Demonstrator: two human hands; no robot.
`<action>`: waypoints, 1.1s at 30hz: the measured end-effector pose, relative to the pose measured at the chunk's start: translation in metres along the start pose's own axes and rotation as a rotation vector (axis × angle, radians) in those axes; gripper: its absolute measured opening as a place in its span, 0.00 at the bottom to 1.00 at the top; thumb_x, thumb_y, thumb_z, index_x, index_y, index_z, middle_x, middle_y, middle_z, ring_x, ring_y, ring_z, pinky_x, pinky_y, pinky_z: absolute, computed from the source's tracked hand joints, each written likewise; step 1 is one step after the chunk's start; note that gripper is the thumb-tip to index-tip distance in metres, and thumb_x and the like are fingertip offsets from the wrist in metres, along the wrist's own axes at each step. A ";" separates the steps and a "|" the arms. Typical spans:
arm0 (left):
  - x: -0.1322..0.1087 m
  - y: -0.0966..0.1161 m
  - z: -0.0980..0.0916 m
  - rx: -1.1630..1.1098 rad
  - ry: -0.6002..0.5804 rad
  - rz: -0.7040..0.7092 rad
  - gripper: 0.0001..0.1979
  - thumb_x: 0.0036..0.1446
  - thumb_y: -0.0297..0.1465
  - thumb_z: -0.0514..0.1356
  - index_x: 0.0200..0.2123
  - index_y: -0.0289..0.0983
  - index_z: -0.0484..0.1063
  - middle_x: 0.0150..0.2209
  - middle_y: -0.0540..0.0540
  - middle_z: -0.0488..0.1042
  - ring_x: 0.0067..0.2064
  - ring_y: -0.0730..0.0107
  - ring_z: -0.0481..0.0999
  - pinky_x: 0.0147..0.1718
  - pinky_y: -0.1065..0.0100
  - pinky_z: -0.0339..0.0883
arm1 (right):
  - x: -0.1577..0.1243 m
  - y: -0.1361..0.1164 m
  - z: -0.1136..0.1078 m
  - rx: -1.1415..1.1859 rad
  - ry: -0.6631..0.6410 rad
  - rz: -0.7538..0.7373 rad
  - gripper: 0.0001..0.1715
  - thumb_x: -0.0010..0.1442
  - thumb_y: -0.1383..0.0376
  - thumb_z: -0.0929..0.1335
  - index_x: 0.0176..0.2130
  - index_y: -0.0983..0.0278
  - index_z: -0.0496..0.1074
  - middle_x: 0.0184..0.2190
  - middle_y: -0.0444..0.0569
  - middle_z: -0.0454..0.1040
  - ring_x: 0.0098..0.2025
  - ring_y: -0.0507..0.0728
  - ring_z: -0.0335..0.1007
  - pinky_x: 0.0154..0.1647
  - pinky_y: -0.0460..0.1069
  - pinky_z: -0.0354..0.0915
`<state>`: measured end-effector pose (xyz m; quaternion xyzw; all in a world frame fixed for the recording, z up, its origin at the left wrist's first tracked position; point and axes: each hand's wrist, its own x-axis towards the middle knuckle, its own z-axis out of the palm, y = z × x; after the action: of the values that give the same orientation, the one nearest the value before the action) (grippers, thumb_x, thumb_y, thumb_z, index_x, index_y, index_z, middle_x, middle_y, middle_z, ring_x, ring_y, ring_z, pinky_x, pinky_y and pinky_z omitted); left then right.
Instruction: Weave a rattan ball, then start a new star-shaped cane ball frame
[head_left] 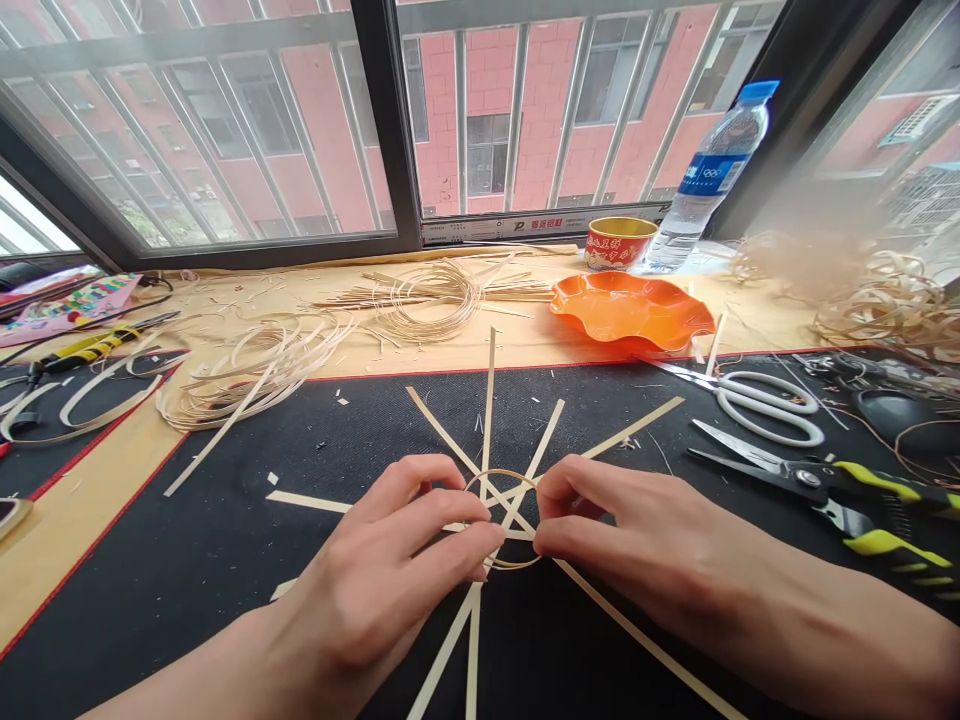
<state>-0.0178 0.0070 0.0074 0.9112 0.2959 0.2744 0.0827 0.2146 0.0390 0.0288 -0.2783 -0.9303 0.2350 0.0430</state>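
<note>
Flat pale bamboo strips (490, 390) cross one another in a star on a black mat (187, 590). A thin bamboo ring (504, 471) circles the crossing, in front of me between my hands. My left hand (412, 540) is closed at the ring's left side, its fingertips bent over the ring and strips. On the right side, the thumb and forefinger of my right hand (622, 510) pinch the ring beside a strip. My fingers hide the ring's two sides and parts of several strips.
White-handled scissors (772, 400) and yellow-green pruning shears (817, 485) lie right. Behind are an orange wavy dish (634, 310), a red tin (619, 245) and a water bottle (709, 180). Coiled strips (247, 370) lie left, pliers (97, 345) farther left.
</note>
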 end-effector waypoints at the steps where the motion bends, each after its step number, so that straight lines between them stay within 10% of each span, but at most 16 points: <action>1: 0.001 0.001 -0.001 0.007 0.004 -0.026 0.12 0.57 0.16 0.57 0.44 0.32 0.70 0.42 0.44 0.71 0.49 0.66 0.64 0.48 0.69 0.64 | -0.001 0.000 0.000 -0.016 0.016 -0.010 0.12 0.63 0.74 0.59 0.36 0.64 0.69 0.37 0.48 0.68 0.33 0.51 0.64 0.33 0.43 0.63; 14: 0.000 0.002 0.007 -0.172 -0.022 -0.287 0.08 0.61 0.19 0.52 0.34 0.36 0.66 0.37 0.49 0.65 0.38 0.76 0.67 0.37 0.75 0.64 | -0.003 0.006 0.012 -0.500 0.386 -0.357 0.24 0.64 0.75 0.52 0.37 0.67 0.73 0.31 0.52 0.73 0.31 0.53 0.67 0.27 0.45 0.63; 23: -0.003 0.000 0.006 -0.210 -0.121 -0.249 0.11 0.62 0.18 0.49 0.36 0.36 0.67 0.37 0.49 0.66 0.35 0.77 0.68 0.35 0.78 0.63 | -0.002 0.003 0.012 -0.530 0.382 -0.422 0.26 0.64 0.76 0.51 0.37 0.69 0.74 0.28 0.52 0.73 0.28 0.53 0.66 0.25 0.46 0.62; 33: -0.004 -0.002 0.006 -0.062 -0.175 -0.129 0.12 0.63 0.19 0.46 0.37 0.34 0.68 0.34 0.46 0.68 0.34 0.72 0.66 0.32 0.73 0.62 | -0.001 0.005 0.008 -0.129 0.170 -0.150 0.15 0.65 0.72 0.58 0.36 0.62 0.70 0.34 0.46 0.72 0.31 0.51 0.67 0.30 0.44 0.62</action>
<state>-0.0182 0.0061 -0.0002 0.9078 0.3369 0.1969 0.1537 0.2162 0.0389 0.0196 -0.2289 -0.9547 0.1464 0.1212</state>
